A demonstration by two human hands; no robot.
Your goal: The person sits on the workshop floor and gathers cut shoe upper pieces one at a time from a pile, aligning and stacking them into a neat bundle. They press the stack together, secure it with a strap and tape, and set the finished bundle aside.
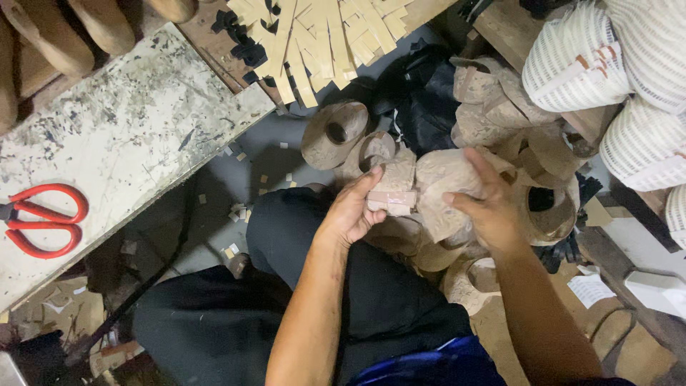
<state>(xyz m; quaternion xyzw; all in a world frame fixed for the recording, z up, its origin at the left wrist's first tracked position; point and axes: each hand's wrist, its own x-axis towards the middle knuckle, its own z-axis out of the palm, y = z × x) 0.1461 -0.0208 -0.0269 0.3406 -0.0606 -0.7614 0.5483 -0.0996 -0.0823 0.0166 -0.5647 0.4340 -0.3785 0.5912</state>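
Seen from the head camera, a seated person in dark trousers (286, 314) works over a heap of tan shoe uppers (514, 143) piled on the floor. The left hand (351, 211) is clamped on the near end of a beige shoe upper (436, 186), thumb pressed along a pale strip (391, 199) at its edge, fingers curled underneath. The right hand (486, 204) grips the far side of the same upper, fingers spread over its top and thumb tucked toward the left hand; the piece is held between both hands, just above the person's knee.

Beyond the left hand, two more uppers (336, 132) stand with their openings facing up, touching each other. Farther out from both hands lies a fan of pale yellow cut strips (321, 36) on a dark board. To the outer side of the left hand, well apart, a speckled white worktable (128, 129) carries red-handled scissors (44, 220) lying flat near its edge. Past the right hand, white mesh uppers (607, 64) are stacked on a shelf, and a black bag (421, 100) sits between the pile and the strips. Small paper scraps (236, 211) dot the grey floor below the table.
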